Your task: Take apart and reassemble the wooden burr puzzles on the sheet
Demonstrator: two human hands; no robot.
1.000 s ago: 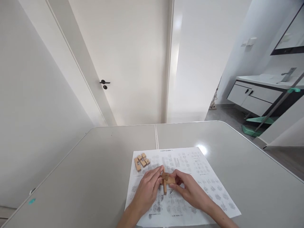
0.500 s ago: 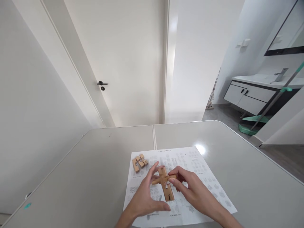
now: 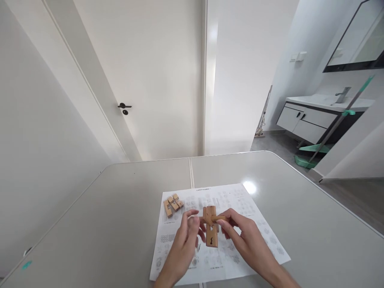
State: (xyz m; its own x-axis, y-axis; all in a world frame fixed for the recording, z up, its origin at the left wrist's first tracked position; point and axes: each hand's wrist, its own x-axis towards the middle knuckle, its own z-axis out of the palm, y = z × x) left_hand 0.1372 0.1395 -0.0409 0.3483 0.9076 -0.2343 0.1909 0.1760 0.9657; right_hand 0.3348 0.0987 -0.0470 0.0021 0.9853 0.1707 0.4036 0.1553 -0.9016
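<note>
Both hands are on a partly joined wooden interlocking puzzle [image 3: 211, 237], a cross of notched pieces held above the printed sheet. One upright block bears a dark mark near its lower end, and a rod crosses it sideways. My right hand [image 3: 244, 236] pinches the rod's right end between thumb and fingers. At the rod's left end, my left hand [image 3: 184, 244] has its thumb and index finger closed on the puzzle, with the other fingers curled behind. Several loose notched wooden puzzle pieces [image 3: 174, 205] lie together on the sheet's far left corner.
The white sheet [image 3: 177, 260] with printed diagrams lies on a light grey table [image 3: 120, 224] with a seam down its middle. Beyond stands a door with a black handle [image 3: 124, 106]. To the right are a washbasin cabinet [image 3: 306, 120] and a green dustpan [image 3: 305, 161].
My left hand has gone from spread fingers to a pinch at the puzzle's left side. The puzzle has turned more upright. The view has shifted slightly.
</note>
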